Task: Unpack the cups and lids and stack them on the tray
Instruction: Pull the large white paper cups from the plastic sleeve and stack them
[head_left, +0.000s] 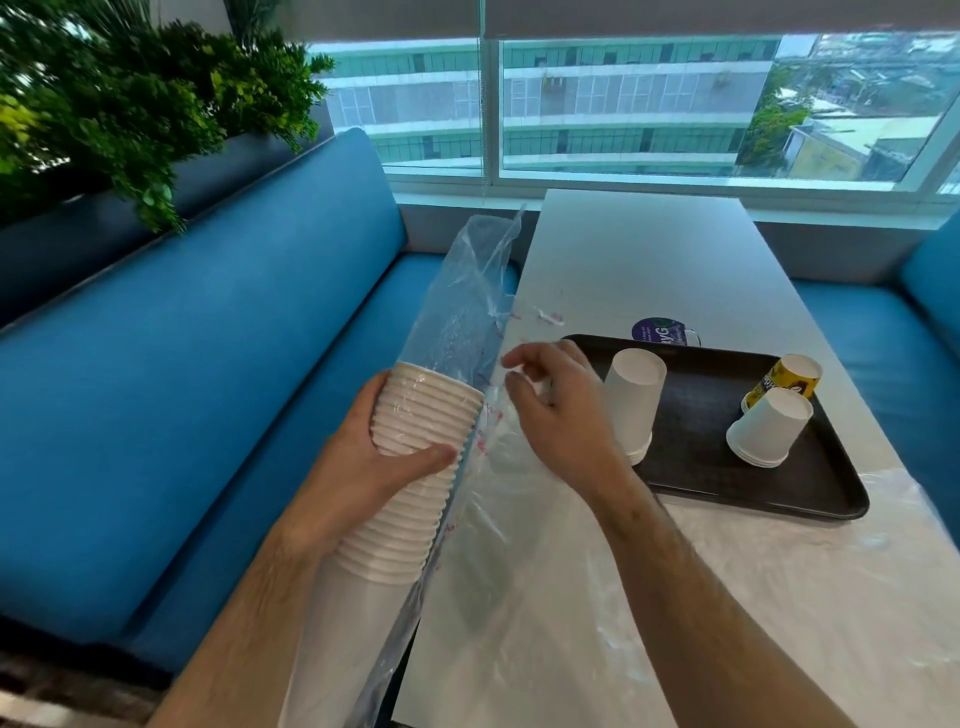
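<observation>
My left hand (379, 462) grips a long stack of white paper cups (415, 447) through a clear plastic sleeve (467, 306), held tilted beside the table's left edge. The sleeve's empty end rises past the stack's rims. My right hand (561, 410) hovers at the sleeve's seam with fingers loosely curled; whether it pinches the film is unclear. On the black tray (737, 483) stand a short upside-down stack of white cups (631, 405), another short white stack (766, 428) and a yellow printed cup (784, 382).
The white table (639, 260) carries loose clear plastic film (701, 571) near me and a round purple sticker (654, 330) behind the tray. Blue bench seats (208, 364) flank the table. A planter with green foliage (130, 104) sits above the left bench.
</observation>
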